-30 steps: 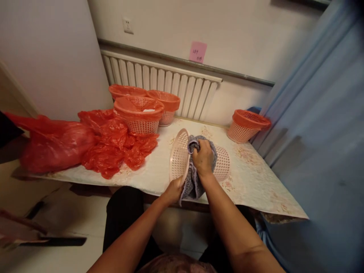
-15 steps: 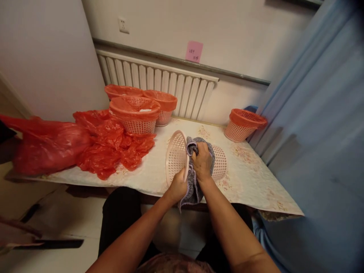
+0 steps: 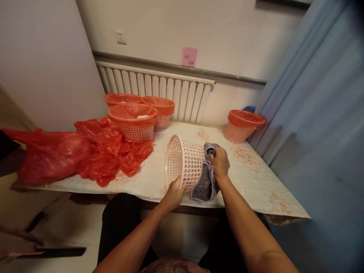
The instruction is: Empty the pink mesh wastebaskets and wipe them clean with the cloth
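Observation:
A pale pink perforated basket (image 3: 184, 163) lies on its side near the table's front edge, its mouth facing left. My left hand (image 3: 174, 193) grips the lower rim of that basket. My right hand (image 3: 219, 163) is closed on a grey cloth (image 3: 204, 182) and presses it against the basket's bottom end. The cloth hangs down over the table edge.
Several pink baskets lined with red bags (image 3: 133, 120) stand at the back left, another (image 3: 244, 125) at the back right. Crumpled red plastic bags (image 3: 85, 149) cover the table's left side. A radiator (image 3: 159, 89) runs behind. A blue curtain (image 3: 318, 113) hangs on the right.
My right hand has slid the grey cloth from the basket's rim along its side to the bottom end. My left hand stays on the lower rim.

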Demonstrator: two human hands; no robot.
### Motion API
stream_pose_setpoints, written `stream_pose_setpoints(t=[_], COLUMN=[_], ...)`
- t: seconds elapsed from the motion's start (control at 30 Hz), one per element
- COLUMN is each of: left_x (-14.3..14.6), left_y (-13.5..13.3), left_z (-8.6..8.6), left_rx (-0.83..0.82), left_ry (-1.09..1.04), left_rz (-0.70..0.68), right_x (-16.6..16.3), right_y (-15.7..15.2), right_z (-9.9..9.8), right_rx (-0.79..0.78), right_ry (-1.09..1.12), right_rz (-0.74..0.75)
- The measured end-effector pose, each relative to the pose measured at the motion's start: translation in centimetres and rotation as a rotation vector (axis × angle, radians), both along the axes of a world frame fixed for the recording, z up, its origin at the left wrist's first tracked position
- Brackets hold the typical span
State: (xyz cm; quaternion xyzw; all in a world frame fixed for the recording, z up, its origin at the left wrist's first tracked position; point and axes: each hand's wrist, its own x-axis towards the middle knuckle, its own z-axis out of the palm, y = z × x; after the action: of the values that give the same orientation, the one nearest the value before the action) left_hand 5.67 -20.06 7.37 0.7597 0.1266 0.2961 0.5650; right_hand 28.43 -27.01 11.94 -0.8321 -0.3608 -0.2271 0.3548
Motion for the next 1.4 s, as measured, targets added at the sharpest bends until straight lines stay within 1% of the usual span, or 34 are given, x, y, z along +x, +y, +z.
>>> stream_pose_setpoints(t=[0.1,0.2,0.27,0.3,0.4,0.47,0.53,0.57,0.63,0.7,0.73,0.77,0.8,0.87,0.93,1.0,1.03,1.07,1.1,1.17,1.23,1.33,1.4], left_x=[0.5,1.4,2.2,2.6,4.2,5.2,5.8,5.9,5.8,5.3,5.0,4.7,4.4,3.9,3.6,3.4,3.3,3.2,3.0,2.7,2.5,2.2,2.1], left_y=[-0.3,-0.8,-1.3,-1.5,-2.4,-3.0,-3.3,-3.4,-3.1,-2.3,-1.8,-1.2,-0.5,1.1,3.0,5.0,6.1,7.2,8.2,9.9,11.1,11.3,10.4], left_z=[-0.6,-1.2,-1.4,-1.4,-1.7,-2.1,-2.6,-2.8,-2.8,-2.2,-1.7,-1.1,-0.5,1.0,2.4,3.6,4.1,4.5,4.9,5.3,5.8,6.6,7.1], left_rx=[0.047,0.071,0.083,0.090,0.109,0.106,0.083,0.078,0.119,0.228,0.277,0.311,0.328,0.366,0.484,0.639,0.703,0.754,0.798,0.867,0.928,1.021,1.041], left_ry=[0.007,0.015,0.013,0.005,-0.048,-0.067,-0.042,-0.023,0.010,0.038,0.051,0.059,0.059,0.025,-0.022,-0.042,-0.026,0.002,0.041,0.134,0.221,0.273,0.240], left_rz=[0.009,0.019,0.050,0.066,0.077,0.050,0.022,0.000,-0.089,-0.190,-0.199,-0.155,-0.060,0.207,0.435,0.599,0.655,0.682,0.669,0.547,0.455,0.391,0.323], right_x=[2.0,1.9,0.8,-0.1,-3.5,-6.0,-8.0,-8.8,-9.5,-9.5,-9.2,-8.8,-8.4,-7.1,-5.7,-4.1,-3.4,-2.7,-2.0,-0.9,-0.2,0.5,0.7], right_y=[-1.7,-2.6,-2.7,-2.7,-2.2,-1.8,-1.6,-1.7,-2.0,-2.6,-2.9,-3.3,-3.7,-4.5,-5.2,-5.8,-6.0,-6.2,-6.3,-6.5,-6.7,-7.0,-7.3], right_z=[-1.4,-2.4,-2.3,-2.0,-0.1,1.3,2.2,2.5,2.4,1.9,1.7,1.4,1.2,0.9,0.5,-0.2,-0.6,-1.0,-1.4,-2.3,-3.1,-3.6,-3.5], right_rx=[0.103,0.229,0.310,0.346,0.416,0.392,0.266,0.187,0.054,-0.007,-0.016,-0.021,-0.019,-0.001,0.029,0.060,0.069,0.074,0.078,0.086,0.091,0.136,0.257], right_ry=[0.070,0.137,0.225,0.288,0.424,0.347,0.188,0.113,0.012,-0.017,-0.019,-0.019,-0.020,-0.023,-0.012,0.011,0.023,0.035,0.046,0.059,0.063,0.099,0.192], right_rz=[-0.141,-0.167,-0.107,-0.048,0.173,0.298,0.379,0.386,0.340,0.271,0.253,0.255,0.276,0.359,0.441,0.479,0.485,0.487,0.485,0.455,0.391,0.257,0.139])
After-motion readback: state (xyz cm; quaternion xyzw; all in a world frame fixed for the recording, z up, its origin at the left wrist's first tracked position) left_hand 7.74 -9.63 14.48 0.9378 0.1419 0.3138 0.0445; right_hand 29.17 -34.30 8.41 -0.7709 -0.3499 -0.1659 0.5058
